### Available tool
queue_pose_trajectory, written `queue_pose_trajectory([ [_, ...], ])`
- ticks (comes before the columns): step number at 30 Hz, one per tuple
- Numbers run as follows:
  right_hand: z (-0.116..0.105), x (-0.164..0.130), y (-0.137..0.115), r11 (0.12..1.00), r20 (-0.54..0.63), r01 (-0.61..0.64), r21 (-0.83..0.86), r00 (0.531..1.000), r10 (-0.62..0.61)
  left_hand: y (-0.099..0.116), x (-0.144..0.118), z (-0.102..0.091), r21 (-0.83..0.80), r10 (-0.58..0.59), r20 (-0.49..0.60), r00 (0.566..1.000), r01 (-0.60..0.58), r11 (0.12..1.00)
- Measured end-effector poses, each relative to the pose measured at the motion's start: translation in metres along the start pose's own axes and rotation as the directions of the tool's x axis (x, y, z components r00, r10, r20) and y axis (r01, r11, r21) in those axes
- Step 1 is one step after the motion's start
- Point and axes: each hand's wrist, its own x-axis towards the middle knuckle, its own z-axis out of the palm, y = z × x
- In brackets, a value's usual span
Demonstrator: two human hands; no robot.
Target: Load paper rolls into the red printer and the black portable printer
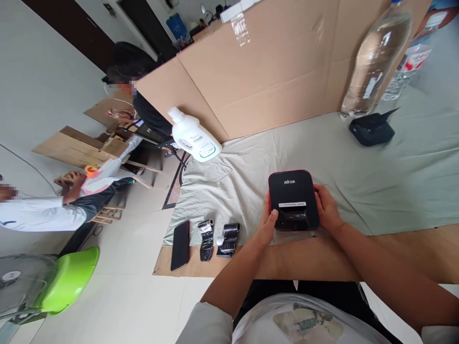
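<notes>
Both hands hold a small black label printer (294, 199) with a thin red edge. The left hand (267, 225) grips its left side, and the thumb lies on the front part by the dark slot. The right hand (327, 209) wraps around the right side, fingers closed against it. The printer sits on the pale green cloth (376, 181), close to the near edge of the table.

To do this well, I think both hands should squeeze softly and evenly, so the printer stays flat and does not slide on the cloth. The thumb should press only where the lid gives.

Both arms come in from below, bent a little, with the wrists low near the brown table edge (322, 263).

Just left of the hands lie two black ribbon rolls (219, 238) and a dark phone (180, 244). Farther back a white bottle (193, 136) lies tilted on its side. Well to the right stand a big clear water bottle (376, 57) and another small black device (371, 129). A cardboard wall (258, 71) stands behind. Other people sit on the floor at the far left, near a green bowl (68, 279).
</notes>
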Motion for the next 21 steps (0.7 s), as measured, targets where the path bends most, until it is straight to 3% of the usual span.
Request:
queue_pose_trajectory([
  [4, 0.001, -0.004, -0.001, 0.995, 0.184, 0.104, -0.004, 0.978, -0.101, 0.008, 0.021, -0.024, -0.314, -0.157, -0.089, 0.984, 0.122, 0.941],
  [7, 0.003, -0.004, -0.001, 0.986, 0.339, 0.167, -0.022, 0.929, -0.149, 0.012, 0.060, -0.067, -0.475, -0.304, -0.142, 0.942, 0.205, 0.856],
  [10, 0.004, -0.003, -0.003, 0.987, 0.371, 0.149, -0.055, 0.921, -0.119, 0.018, 0.111, -0.120, -0.558, -0.366, -0.237, 0.900, 0.182, 0.809],
  [14, 0.005, -0.002, -0.004, 0.987, 0.355, 0.151, -0.057, 0.927, -0.121, 0.028, 0.173, -0.186, -0.561, -0.389, -0.389, 0.835, 0.121, 0.819],
  [16, 0.005, -0.002, -0.004, 0.987, 0.346, 0.151, -0.053, 0.930, -0.124, 0.032, 0.194, -0.211, -0.492, -0.404, -0.486, 0.775, 0.139, 0.859],
  [18, 0.006, -0.002, -0.004, 0.988, 0.348, 0.141, -0.061, 0.931, -0.111, 0.036, 0.206, -0.227, -0.388, -0.381, -0.589, 0.713, 0.164, 0.907],
  [21, 0.006, -0.002, -0.003, 0.988, 0.359, 0.141, -0.068, 0.927, -0.107, 0.042, 0.212, -0.242, -0.252, -0.295, -0.673, 0.678, 0.164, 0.954],
])
